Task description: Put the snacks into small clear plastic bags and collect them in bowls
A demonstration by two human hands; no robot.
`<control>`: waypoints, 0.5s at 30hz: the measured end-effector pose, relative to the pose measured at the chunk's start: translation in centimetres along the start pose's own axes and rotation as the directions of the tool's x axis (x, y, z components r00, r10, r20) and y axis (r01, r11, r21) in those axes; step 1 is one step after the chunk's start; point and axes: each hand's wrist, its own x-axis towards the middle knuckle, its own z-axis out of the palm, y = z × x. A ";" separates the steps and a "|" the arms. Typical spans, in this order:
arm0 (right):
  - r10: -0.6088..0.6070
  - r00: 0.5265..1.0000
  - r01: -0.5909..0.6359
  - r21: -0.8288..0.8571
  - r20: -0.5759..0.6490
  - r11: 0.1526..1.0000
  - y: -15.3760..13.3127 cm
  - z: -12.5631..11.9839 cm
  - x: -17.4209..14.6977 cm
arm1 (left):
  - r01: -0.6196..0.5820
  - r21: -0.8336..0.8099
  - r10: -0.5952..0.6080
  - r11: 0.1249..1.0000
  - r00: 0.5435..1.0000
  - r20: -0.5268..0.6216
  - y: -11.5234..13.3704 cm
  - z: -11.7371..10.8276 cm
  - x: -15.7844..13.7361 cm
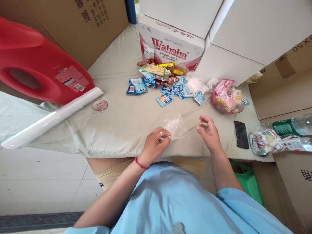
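My left hand [157, 144], with a ring and a red bracelet at the wrist, pinches the edge of a clear plastic bag [175, 126] near the table's front edge. The bag is thin and crumpled, and nothing shows inside it. To the right, my right hand [208, 133] hovers with its fingers curved and apart, holding nothing. Beyond both hands lies a heap of small snack packets, among them a blue packet [164, 99] and a yellow wrapper [179, 71]. A pink bowl [215, 105] filled with wrapped snacks stands past my right hand.
A red jug [46, 65] and a white roll [53, 118] occupy the left side. At the back stands a Wahaha carton [170, 42] beside white boxes [234, 55]. A black phone [241, 134] and a plastic bottle [292, 126] lie at the right.
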 end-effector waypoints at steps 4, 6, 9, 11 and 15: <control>-0.193 0.907 0.251 -0.113 0.374 0.961 -1.0 0.0 3.1 | -0.132 0.049 0.126 0.990 0.987 0.104 0.8 0.3 -0.2; -0.145 0.837 0.186 -0.025 0.528 0.982 -0.7 0.8 3.8 | -0.158 0.050 0.153 0.986 0.984 0.093 0.7 -0.1 -0.2; 0.012 0.874 -0.047 0.060 0.486 0.997 0.5 2.0 3.3 | -0.117 0.045 0.121 0.992 0.987 -0.107 -0.5 -1.3 -0.3; 0.101 0.912 -0.167 0.133 0.398 0.977 1.3 2.4 2.5 | -0.014 0.024 0.019 1.000 0.969 -0.248 -1.5 -2.1 -0.3; 0.118 0.921 -0.212 0.224 0.372 0.951 1.5 2.4 1.0 | 0.209 -0.255 -0.276 0.944 0.925 -0.262 -2.4 -1.9 0.1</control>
